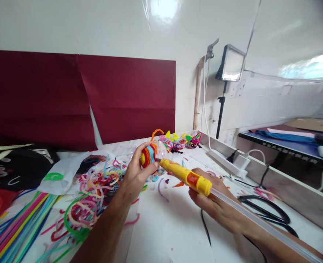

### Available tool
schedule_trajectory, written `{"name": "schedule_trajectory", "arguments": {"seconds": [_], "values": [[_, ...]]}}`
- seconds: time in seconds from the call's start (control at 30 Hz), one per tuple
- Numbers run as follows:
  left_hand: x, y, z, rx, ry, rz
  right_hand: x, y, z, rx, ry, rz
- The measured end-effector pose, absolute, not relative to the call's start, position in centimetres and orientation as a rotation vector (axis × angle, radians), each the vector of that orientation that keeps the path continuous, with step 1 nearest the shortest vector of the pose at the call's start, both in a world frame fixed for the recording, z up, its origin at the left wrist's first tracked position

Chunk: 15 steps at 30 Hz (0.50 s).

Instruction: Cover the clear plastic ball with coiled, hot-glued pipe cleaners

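My left hand (138,171) is closed around a small clear ball wrapped with coloured pipe-cleaner coils (150,153), held above the white table (166,230). My right hand (214,197) grips a yellow hot glue gun (187,177) with a long clear glue stick (260,223) sticking out behind. The gun's nozzle touches the ball next to my left fingertips. The gun's black cord (205,228) trails over the table.
A tangle of bent pipe cleaners (92,197) and a bundle of straight ones (16,226) lie at the left. Finished colourful pieces (181,141) sit at the back. Black scissors (265,210), a white power strip (227,160) and a lamp stand (229,65) are at the right.
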<state>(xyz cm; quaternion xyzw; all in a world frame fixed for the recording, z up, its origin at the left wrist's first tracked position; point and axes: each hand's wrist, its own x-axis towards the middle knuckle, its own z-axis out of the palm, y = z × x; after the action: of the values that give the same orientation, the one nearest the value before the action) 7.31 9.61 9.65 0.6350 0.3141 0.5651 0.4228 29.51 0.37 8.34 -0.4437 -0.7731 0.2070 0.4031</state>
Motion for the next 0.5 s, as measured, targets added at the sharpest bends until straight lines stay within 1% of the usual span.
{"name": "schedule_trajectory", "arguments": {"seconds": [0.5], "values": [[6.80, 9.98, 8.88, 1.683, 0.766, 1.386, 29.43, 0.33, 8.66, -1.153, -1.936, 0.471]]}}
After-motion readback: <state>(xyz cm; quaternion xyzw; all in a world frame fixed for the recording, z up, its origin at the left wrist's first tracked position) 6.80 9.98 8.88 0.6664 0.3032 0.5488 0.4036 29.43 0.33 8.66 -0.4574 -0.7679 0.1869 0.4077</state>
